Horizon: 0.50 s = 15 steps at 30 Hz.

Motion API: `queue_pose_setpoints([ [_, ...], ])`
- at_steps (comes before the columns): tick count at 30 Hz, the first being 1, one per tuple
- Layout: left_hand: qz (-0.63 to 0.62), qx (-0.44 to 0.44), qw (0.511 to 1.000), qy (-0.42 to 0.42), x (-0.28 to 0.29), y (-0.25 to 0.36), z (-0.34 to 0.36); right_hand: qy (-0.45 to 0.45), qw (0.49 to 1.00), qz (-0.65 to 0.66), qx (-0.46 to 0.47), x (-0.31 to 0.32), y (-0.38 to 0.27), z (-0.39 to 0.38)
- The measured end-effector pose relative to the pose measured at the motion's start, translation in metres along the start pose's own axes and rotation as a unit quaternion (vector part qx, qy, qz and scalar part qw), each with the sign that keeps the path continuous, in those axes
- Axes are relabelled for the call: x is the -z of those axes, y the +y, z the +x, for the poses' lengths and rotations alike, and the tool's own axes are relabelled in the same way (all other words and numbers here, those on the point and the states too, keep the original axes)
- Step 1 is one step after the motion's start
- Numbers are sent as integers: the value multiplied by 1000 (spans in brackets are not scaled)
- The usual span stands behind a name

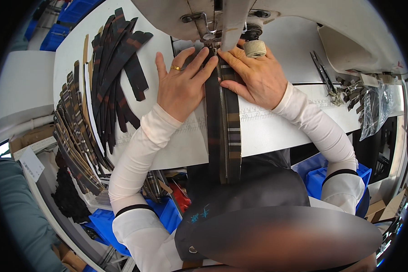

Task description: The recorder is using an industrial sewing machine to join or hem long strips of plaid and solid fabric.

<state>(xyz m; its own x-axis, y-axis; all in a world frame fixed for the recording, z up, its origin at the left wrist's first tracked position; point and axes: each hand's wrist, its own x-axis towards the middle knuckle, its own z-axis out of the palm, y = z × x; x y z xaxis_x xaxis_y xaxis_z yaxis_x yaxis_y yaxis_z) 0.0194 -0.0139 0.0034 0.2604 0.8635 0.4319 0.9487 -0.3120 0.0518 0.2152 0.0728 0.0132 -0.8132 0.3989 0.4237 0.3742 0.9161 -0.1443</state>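
Note:
Under the presser foot [209,38] of a sewing machine [299,18] lies a long dark fabric strip with a metal zipper [223,136] and a striped band [234,140] along its right side, reaching over the table's front edge. My left hand [188,79] rests open at the strip's left, fingers spread, index fingertip beside the zipper near the foot. From the right, my right hand [254,77] presses on the strip, index finger and thumb apart along the zipper, its other fingers partly hidden behind the machine's knob [255,47].
Piles of dark strips [118,68] and striped strips [77,127] cover the left side of the white table [272,131]. Scissors [322,68], small metal pieces [349,95] and a clear bag [376,109] lie at right. Blue bins [99,226] sit below the table.

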Motion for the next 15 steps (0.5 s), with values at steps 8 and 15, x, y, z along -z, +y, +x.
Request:
queue_pose_setpoints([
  [8,-23,-2,1000,8,-4,-4,-1,2,1000,-3,-1,2,-2,1],
  [15,-32,7,999,21,-6,-3,-1,1,982,153,-110,-10,38,19],
])
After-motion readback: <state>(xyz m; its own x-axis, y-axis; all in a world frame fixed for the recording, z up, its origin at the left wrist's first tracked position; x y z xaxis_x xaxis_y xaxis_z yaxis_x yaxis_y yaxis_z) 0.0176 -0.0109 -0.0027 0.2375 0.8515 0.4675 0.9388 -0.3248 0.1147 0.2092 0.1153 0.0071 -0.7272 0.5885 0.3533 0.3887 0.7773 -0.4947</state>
